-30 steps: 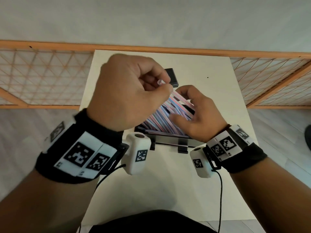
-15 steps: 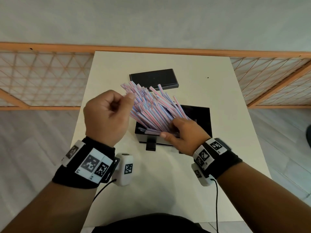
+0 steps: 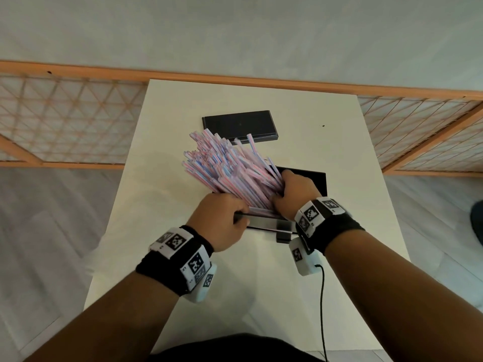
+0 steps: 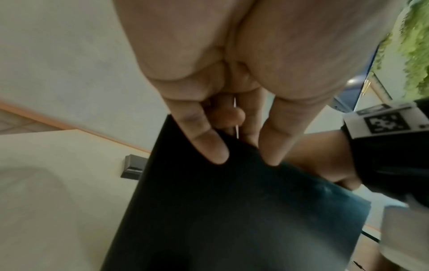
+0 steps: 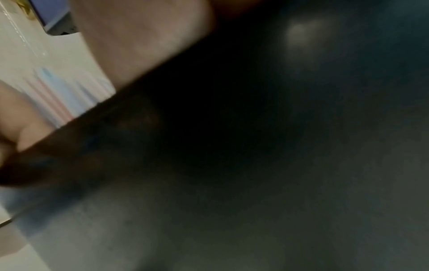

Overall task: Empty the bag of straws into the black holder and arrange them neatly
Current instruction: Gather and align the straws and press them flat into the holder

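A thick bunch of pink, blue and white striped straws (image 3: 224,168) stands in the black holder (image 3: 313,181) and leans toward the far left, with its tops fanned out. My right hand (image 3: 292,194) is curled round the foot of the bunch on its right side; the right wrist view shows straws (image 5: 58,91) against the palm. My left hand (image 3: 222,218) grips the holder's near left corner, thumb on the front rim. In the left wrist view its fingers (image 4: 209,144) lie against the black wall (image 4: 209,210).
A flat black lid (image 3: 239,125) lies behind the holder on the cream table (image 3: 183,257). A wooden lattice rail (image 3: 65,121) runs behind the table's far edge. A cable (image 3: 322,296) hangs from the right wrist camera.
My left hand let go of the straw tops and came down to the holder's near left corner. The bunch now leans further to the far left. My right hand stayed at its foot.
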Demonstrator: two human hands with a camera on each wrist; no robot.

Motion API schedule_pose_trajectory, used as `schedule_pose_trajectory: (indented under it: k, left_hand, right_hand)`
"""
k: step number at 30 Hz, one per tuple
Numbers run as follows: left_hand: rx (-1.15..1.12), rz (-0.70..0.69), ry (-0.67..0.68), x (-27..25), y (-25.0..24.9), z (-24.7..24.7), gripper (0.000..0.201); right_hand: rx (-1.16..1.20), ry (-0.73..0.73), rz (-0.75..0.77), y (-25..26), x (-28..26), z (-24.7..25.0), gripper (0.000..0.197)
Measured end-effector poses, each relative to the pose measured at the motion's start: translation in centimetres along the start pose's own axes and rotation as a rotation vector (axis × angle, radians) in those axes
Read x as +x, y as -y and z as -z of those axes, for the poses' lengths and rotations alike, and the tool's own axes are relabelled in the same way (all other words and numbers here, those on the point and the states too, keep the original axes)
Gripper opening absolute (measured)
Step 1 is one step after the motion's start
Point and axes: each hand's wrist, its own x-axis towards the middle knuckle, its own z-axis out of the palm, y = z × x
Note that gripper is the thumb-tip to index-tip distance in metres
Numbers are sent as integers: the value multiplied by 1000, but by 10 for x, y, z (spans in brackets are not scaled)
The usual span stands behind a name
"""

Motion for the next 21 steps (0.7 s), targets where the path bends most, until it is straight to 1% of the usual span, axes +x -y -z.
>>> schedule_pose_trajectory:
  k: [6,8,10,14,16,18,21]
  left_hand:
    - [-89,42,-53,-1,7,-10,11]
    - [-105,48,-66,-1,9,-12,10]
    - [-107,59,-77,-1,9,-13,10]
    - [-102,59,-91,0,10,-15,10]
    - [-105,57,-93,0,11,-15,10]
    - [-109,53,-90,0,11,-15,10]
    - [-126,47,-85,-2,13,-15,11]
  right_hand:
    - [-39,31,73,2,2,3,25]
    - [0,9,133,5,1,8,23]
    - [64,-35,199,6,0,12,25]
    - [88,-128,289,9,-5,16,29]
    - [78,-127,279,9,-8,16,37]
    - [82,-133,238,7,-10,16,40]
    - [157,-207,173,-4,-15,14,46]
